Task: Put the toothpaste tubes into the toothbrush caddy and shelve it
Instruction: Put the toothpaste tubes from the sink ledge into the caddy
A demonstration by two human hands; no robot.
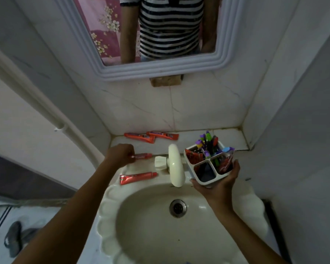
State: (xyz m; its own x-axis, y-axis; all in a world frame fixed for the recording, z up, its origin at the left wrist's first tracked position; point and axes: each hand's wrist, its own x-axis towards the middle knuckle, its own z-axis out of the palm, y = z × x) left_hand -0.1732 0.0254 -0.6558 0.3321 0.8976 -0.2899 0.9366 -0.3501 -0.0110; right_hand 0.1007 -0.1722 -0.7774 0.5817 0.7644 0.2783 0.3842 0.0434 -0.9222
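Observation:
My right hand [220,184] holds a white divided toothbrush caddy [206,179] above the right of the sink; it carries several coloured toothbrushes and red tubes in two of its compartments. My left hand [120,155] is closed on the end of a red toothpaste tube [144,155] lying at the back of the sink rim. Another red tube [137,177] lies on the rim just below it. Two more red tubes [139,137] [164,135] rest on the tiled ledge against the wall.
A white tap [174,164] stands between my hands, over the cream sink [111,206] with its drain [177,207]. A framed mirror [103,60] hangs on the tiled wall above. Walls close in on both sides. Sandals [15,239] lie on the floor at lower left.

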